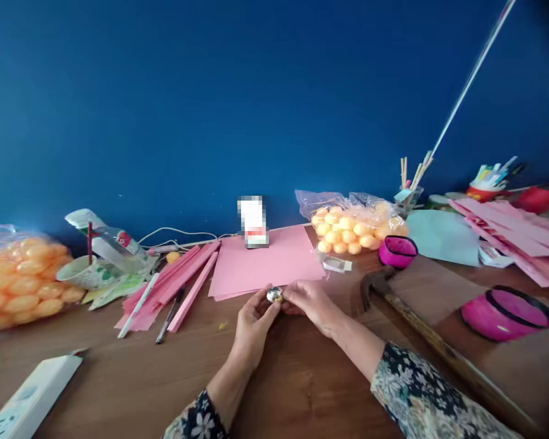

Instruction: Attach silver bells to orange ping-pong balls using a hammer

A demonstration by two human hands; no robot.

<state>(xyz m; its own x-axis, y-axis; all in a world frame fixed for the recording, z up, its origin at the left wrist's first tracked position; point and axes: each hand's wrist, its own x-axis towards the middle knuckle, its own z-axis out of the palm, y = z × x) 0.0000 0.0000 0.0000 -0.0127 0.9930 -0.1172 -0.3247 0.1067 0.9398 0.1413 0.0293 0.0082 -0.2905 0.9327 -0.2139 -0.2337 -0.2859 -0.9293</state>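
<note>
My left hand [251, 326] and my right hand [312, 303] meet over the wooden table [119, 378]. Both pinch a small shiny silver object [274, 295] between their fingertips, just in front of a stack of pink paper sheets [265, 259]. What the silver object is I cannot make out. Both sleeves carry a dark floral print.
Pink paper strips [174, 286], a pen and a white stick lie left of the hands. Bags of orange balls sit at far left [18, 277] and behind the pink sheets [352, 231]. A hammer [421, 323] and two pink bowls [505, 314] lie right. A white box [27, 396] is near left.
</note>
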